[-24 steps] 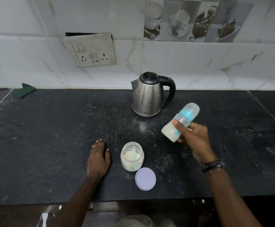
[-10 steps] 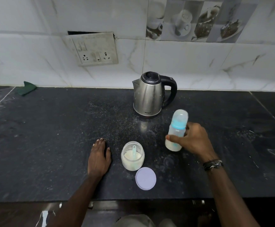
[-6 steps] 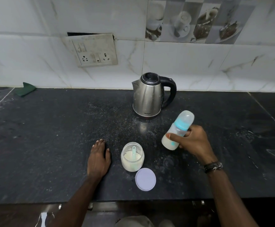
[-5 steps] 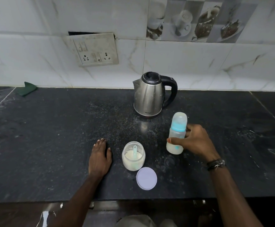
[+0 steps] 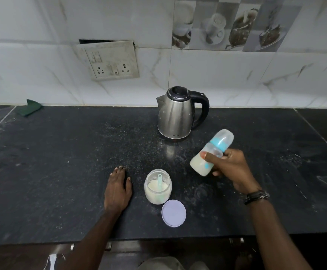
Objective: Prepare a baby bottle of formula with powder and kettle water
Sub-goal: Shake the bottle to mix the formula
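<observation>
We count one kettle [image 5: 175,115], one open powder jar [image 5: 158,187], one lid [image 5: 173,213], one baby bottle [image 5: 211,152]. Our right hand [image 5: 229,168] fingers grip the bottle above the desk [image 5: 61,162], capped end tilted up-right. Our left hand [image 5: 117,189] lies flat, fingers open.

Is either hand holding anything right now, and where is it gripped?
The right hand holds the bottle around its body. The left hand lies flat, holding nothing.

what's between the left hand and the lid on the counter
In the head view, the open powder jar with its blue scoop stands between the left hand and the lid.
</observation>
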Motion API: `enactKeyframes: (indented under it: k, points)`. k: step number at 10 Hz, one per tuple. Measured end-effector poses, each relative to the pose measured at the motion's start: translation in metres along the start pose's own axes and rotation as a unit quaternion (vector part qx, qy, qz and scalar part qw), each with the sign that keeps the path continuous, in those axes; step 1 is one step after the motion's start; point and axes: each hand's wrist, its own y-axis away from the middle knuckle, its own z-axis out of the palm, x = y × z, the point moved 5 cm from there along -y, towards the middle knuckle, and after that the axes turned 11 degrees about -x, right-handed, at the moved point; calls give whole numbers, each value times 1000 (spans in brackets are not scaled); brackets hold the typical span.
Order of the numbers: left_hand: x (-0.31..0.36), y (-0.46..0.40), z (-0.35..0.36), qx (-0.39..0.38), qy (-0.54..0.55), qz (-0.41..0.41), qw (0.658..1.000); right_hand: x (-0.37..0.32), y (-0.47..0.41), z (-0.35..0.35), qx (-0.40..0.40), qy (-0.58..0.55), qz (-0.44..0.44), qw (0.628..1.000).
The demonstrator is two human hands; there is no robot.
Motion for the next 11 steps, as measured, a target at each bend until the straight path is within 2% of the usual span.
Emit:
enactKeyframes:
  k: [1, 2, 3, 4, 5, 6, 7, 9, 10, 11]
  points:
    - [0, 2, 2, -5, -1, -5, 1000, -3, 0, 0, -11, 31, -4, 999]
    - [1, 1, 0, 3, 1, 4, 1000, -1, 0, -7, 14, -60, 5, 998]
    - [1, 2, 1, -5, -3, -2, 1000, -7, 0, -13, 26, -67, 16, 997]
    - [0, 1, -1, 0, 0, 0, 1000, -8, 1, -4, -33, -20, 16, 999]
    - [1, 0, 1, -8, -2, -4, 1000, -8, 1, -9, 45, -65, 5, 997]
    - [1, 2, -1, -1, -4, 1, 1000, -11, 3, 4, -22, -21, 4, 1000]
    - [1, 0, 0, -4, -5, 0, 1000, -13, 2, -2, 30, -73, -3, 997]
    - [-1, 0, 1, 2, -9, 4, 1000, -11, 2, -6, 22, -63, 6, 998]
    - [-2, 0, 3, -2, -12, -5, 1000, -10, 1, -13, 60, -85, 16, 994]
    - [-1, 0, 0, 6, -9, 0, 1000, -8, 2, -6, 15, -55, -4, 998]
